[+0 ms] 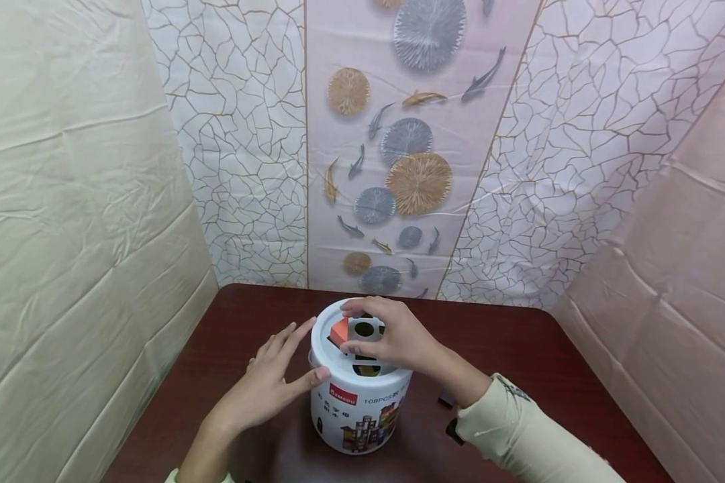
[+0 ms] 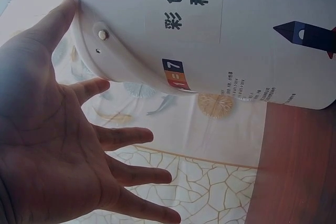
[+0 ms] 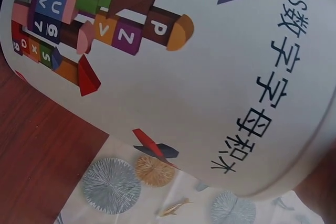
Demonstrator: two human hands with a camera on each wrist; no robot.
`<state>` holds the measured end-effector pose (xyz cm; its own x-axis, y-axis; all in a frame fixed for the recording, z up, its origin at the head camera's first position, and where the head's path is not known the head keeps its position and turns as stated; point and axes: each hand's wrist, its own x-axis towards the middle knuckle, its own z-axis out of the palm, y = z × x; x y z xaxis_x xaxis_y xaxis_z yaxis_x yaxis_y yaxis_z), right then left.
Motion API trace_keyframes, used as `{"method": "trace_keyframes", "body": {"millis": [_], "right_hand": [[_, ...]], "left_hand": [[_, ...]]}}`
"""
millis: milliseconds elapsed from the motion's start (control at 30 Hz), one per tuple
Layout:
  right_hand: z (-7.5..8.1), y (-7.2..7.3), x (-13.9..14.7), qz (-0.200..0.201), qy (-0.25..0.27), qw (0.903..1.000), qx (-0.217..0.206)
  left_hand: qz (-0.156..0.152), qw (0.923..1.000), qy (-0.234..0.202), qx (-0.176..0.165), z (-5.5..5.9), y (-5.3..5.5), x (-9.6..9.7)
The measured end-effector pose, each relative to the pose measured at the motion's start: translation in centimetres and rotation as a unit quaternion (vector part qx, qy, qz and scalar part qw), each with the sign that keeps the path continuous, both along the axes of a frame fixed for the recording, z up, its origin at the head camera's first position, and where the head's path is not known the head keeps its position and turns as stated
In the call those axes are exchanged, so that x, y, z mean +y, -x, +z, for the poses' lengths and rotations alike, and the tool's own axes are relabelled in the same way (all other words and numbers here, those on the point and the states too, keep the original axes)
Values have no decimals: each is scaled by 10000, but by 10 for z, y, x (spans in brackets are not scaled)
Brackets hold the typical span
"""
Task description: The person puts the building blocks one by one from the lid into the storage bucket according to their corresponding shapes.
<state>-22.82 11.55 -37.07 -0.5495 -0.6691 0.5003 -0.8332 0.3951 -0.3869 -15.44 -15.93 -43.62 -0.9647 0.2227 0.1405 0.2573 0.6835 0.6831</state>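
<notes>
A white bucket (image 1: 362, 402) of toy building blocks stands upright on the table, with colourful blocks and lettering printed on its side. Its white lid (image 1: 332, 362) has several cut-out holes. Over the left part of the lid, my right hand (image 1: 399, 335) pinches an orange block (image 1: 340, 331) between thumb and fingers, right at a hole. My left hand (image 1: 266, 382) is spread at the bucket's left side, thumb and fingertip at the lid's rim. In the left wrist view the fingers of that hand (image 2: 58, 124) are straight and apart. The right wrist view shows the bucket's printed wall (image 3: 199, 87).
Two small dark pieces (image 1: 446, 400) lie on the dark red table (image 1: 489, 349) right of the bucket, near my right sleeve (image 1: 519, 429). A patterned cloth (image 1: 374, 168) hangs behind the table, with pale cloth walls at both sides. The bucket has a white handle (image 2: 131, 61).
</notes>
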Motion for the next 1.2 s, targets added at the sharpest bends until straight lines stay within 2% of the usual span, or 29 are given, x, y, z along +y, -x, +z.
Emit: {"method": "trace_keyframes", "body": {"millis": [233,433,633,967,1200], "right_hand": [[-1,-1,0,-114,-96,9998,-104],[0,-2,-1,-155,-201,9997,-51],[2,-6,1,-398,-389,9984,73],[5,-12,24,-657,-255,9974,140],[7,-18,49,-1079,-250,9938,3]], "left_hand": [[7,10000,-7,-69,1,0,1],[9,10000,1,-54,1,0,2],[-16,10000,14,29,2,-1,2],[-3,10000,-30,-85,1,-1,2],[24,10000,-38,-20,1,-2,2]]}}
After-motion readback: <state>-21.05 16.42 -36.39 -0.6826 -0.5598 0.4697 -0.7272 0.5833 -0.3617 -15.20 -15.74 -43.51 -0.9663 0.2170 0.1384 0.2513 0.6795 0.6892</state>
